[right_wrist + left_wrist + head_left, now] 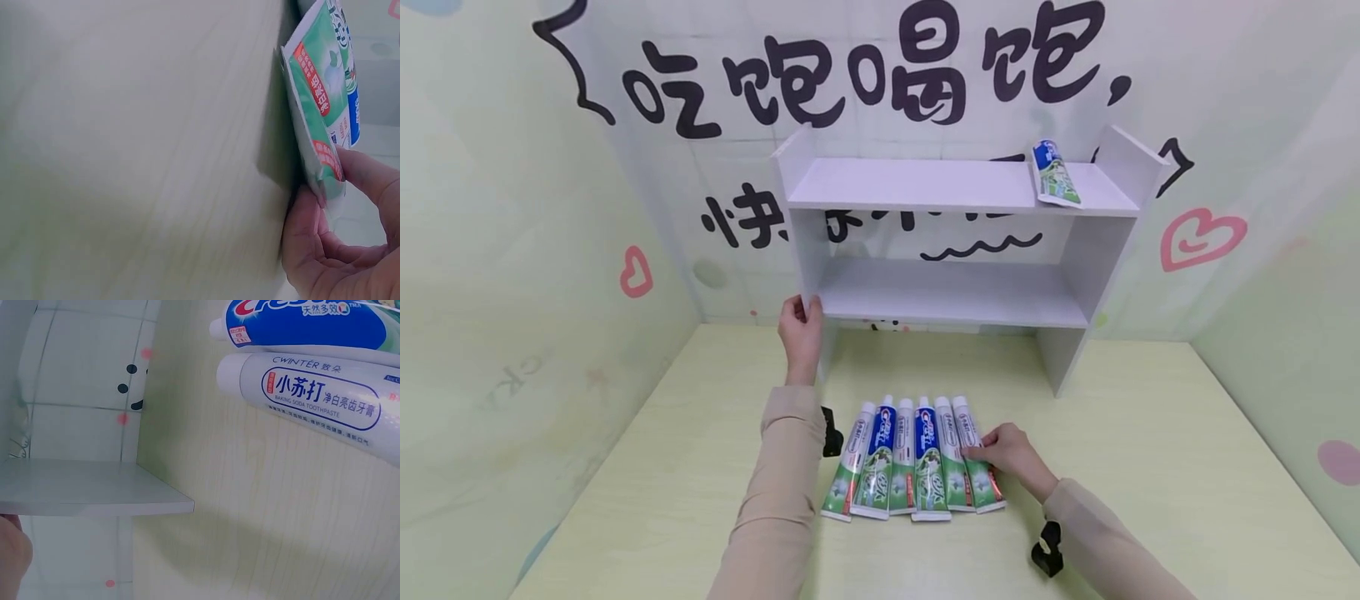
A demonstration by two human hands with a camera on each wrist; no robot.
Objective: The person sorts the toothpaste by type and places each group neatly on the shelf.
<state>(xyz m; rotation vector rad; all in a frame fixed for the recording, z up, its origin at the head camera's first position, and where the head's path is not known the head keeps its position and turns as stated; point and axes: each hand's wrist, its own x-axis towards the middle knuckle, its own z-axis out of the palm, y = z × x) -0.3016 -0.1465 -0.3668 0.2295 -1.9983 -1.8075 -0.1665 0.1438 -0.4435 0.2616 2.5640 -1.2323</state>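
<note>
Several toothpaste tubes lie side by side on the table, caps toward the shelf. Some are white and green baking soda tubes (319, 400); two are blue and green Crest tubes (928, 458). At the row's right end, my right hand (1013, 454) pinches the edge of the rightmost white and green tube (977, 458). In the right wrist view, thumb and fingers (369, 178) are at this tube's side. My left hand (801, 329) holds the left side panel of the white shelf (955, 292) near its middle board; only part of that hand shows in the left wrist view.
Another Crest tube (1055, 173) lies on the shelf's top board, toward the right. The shelf stands at the back of the pale wooden table (1150, 433), against a wall with black lettering (928, 67). Walls close off both sides.
</note>
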